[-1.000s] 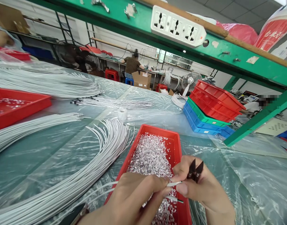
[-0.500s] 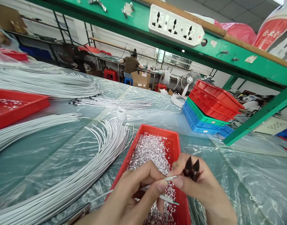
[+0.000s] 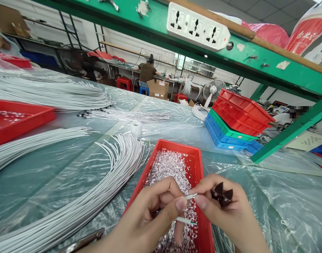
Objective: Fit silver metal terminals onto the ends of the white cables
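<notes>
My left hand (image 3: pixel 155 214) is closed on white cables over a red tray. One cable end (image 3: pixel 189 197) comes out between its thumb and forefinger. A second cable end (image 3: pixel 186 221), with a green wire showing at its tip, sticks out below the thumb. My right hand (image 3: pixel 226 207) pinches thumb and forefinger at the tip of the upper cable. Tucked in that same hand are wire cutters (image 3: pixel 223 194); their dark jaws point up and stand apart, while the handles are hidden. Beneath both hands, the red tray (image 3: pixel 202 165) holds many small shiny silvery scraps (image 3: pixel 171 165).
Bundles of white cables (image 3: pixel 103 189) lie on the plastic-covered table to the left. Another red tray (image 3: pixel 39 117) sits at far left. Stacked bins (image 3: pixel 237 116) stand at back right, under a green shelf beam (image 3: pixel 134 21) with a power strip (image 3: pixel 197 28). A person (image 3: pixel 147 73) sits farther back.
The cutters' jaws have tipped and spread wider in my right hand. My right hand has shifted slightly right, and both cable ends have moved slightly up and left.
</notes>
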The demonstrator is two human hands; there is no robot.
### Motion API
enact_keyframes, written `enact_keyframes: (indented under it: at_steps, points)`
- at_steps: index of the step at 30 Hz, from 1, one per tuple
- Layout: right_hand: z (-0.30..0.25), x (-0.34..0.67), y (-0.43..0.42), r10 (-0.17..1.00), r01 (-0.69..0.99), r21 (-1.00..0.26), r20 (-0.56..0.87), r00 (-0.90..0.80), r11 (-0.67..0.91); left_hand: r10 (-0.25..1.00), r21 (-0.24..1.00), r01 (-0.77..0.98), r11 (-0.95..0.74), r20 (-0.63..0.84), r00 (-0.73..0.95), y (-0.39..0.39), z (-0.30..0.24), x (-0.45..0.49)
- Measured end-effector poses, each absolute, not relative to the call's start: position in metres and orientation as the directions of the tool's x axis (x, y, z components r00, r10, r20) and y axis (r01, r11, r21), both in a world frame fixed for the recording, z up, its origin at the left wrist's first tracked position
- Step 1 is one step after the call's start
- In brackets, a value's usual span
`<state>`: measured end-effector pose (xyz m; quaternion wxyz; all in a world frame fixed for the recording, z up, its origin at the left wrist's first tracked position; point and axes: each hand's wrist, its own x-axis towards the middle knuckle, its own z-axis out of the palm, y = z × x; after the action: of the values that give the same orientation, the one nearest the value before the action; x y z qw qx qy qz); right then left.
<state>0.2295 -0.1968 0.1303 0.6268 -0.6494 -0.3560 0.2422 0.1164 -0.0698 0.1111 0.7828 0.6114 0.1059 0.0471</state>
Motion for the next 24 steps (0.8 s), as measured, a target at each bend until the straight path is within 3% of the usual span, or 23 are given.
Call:
enact_keyframes:
  at_steps: [10, 17, 24]
  points:
    - [0.129, 0.23, -0.195, 0.745, 0.146, -0.989, 0.099, 0.659, 0.002, 0.189, 0.97, 0.023, 0.24, -0.07, 0.979, -0.068, 0.107, 0.118]
    - [0.125, 0.23, -0.192, 0.736, 0.131, -0.991, 0.084, 0.672, -0.006, 0.201, 0.939, -0.121, 0.321, 0.057, 0.978, -0.069, 0.091, 0.129]
    - [0.126, 0.226, -0.188, 0.739, 0.134, -0.99, 0.121, 0.663, 0.042, 0.326, 0.941, -0.035, 0.335, -0.081, 0.942, -0.076, 0.104, 0.123]
